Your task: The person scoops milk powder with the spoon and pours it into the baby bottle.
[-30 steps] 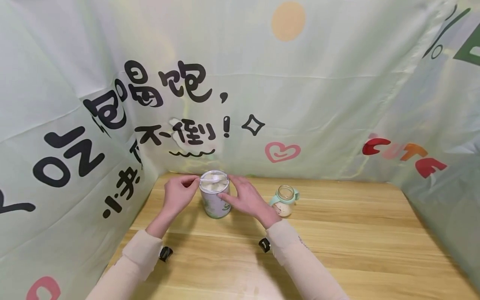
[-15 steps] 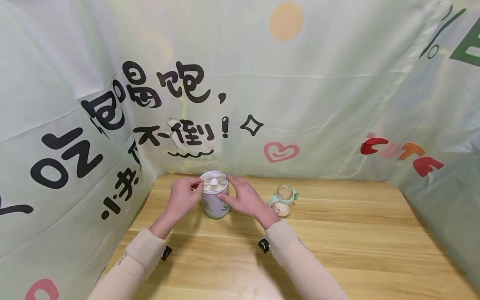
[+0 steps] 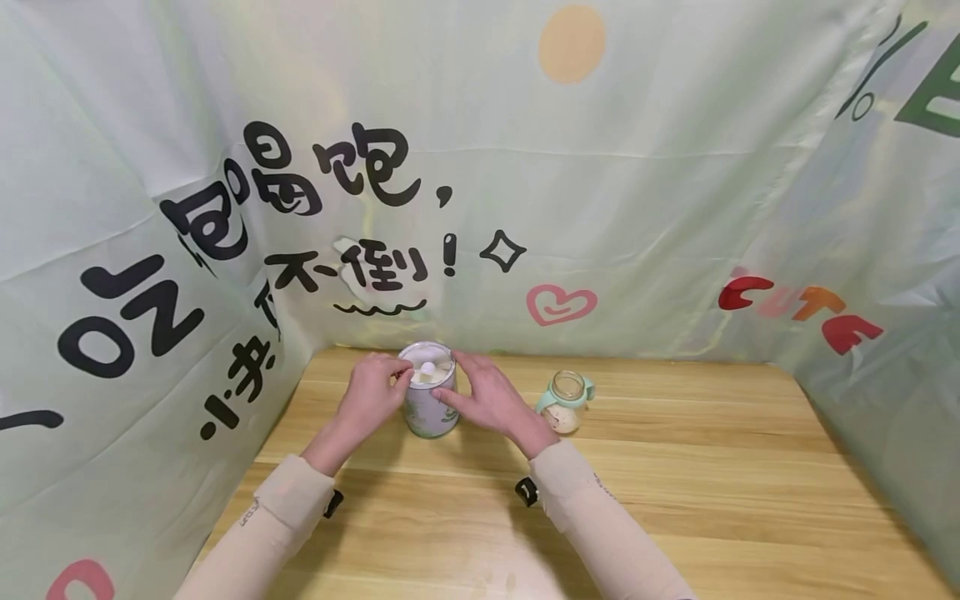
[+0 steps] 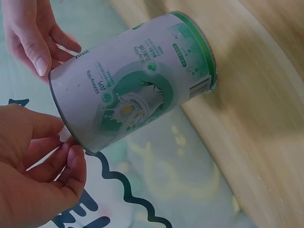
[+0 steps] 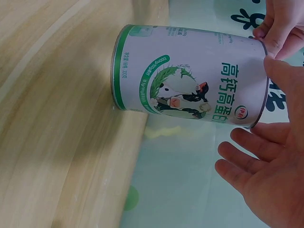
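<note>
A white and green milk powder can (image 3: 431, 414) stands upright and uncovered near the back of the table, pale powder inside. At its mouth my left hand (image 3: 371, 387) pinches the thin handle of a white scoop (image 3: 427, 369), whose bowl sits in the can. The left wrist view shows a bit of the white handle (image 4: 65, 134) between left thumb and fingers. On the other side, my right hand (image 3: 491, 393) steadies the can by its upper rim, thumb at the front and fingers behind. In the right wrist view, the lower fingers (image 5: 242, 164) extend past the rim.
To the right of the can stands a small glass jar (image 3: 566, 408) with a mint-green sleeve and handle, uncapped, with pale powder in it. Printed cloth (image 3: 637, 208) walls the wooden table (image 3: 675, 467) at the back and both sides.
My left hand has moved slightly right and down with the scoop, whose bowl has sunk lower into the can. The right hand keeps its place on the rim.
</note>
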Tool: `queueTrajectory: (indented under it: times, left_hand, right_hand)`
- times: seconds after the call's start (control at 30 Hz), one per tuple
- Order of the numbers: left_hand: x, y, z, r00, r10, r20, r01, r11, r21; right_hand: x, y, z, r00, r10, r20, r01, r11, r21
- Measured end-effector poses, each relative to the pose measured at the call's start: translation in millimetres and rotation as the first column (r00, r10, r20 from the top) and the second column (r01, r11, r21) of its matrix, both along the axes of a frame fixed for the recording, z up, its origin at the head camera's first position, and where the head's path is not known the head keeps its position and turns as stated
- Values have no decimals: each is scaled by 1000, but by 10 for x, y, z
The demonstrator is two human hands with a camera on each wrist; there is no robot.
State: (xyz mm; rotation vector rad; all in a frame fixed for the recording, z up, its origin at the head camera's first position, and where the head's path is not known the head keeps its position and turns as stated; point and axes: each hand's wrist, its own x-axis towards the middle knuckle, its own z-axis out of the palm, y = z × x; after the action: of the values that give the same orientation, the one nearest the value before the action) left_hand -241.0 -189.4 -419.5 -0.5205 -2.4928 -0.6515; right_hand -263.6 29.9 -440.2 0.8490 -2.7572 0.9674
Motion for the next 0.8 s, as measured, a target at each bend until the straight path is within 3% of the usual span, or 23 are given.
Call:
queueTrajectory:
  times: [0.17,0.6,0.8]
  left_hand:
    - [-27,23,12,999,-22,36,24,998,-59]
    - [-38,73,66,993,-21,119,29,998,-64]
    - [-56,79,85,991,-39,126,48,996,-76]
  right_hand:
    - [8,5,-2,1000,7,-4,-7,1000,-1]
    - [-15,-18,5,1000,-6,1,6,1000,4]
    - [3,-29,-6,1000,-14,1,14,1000,-11]
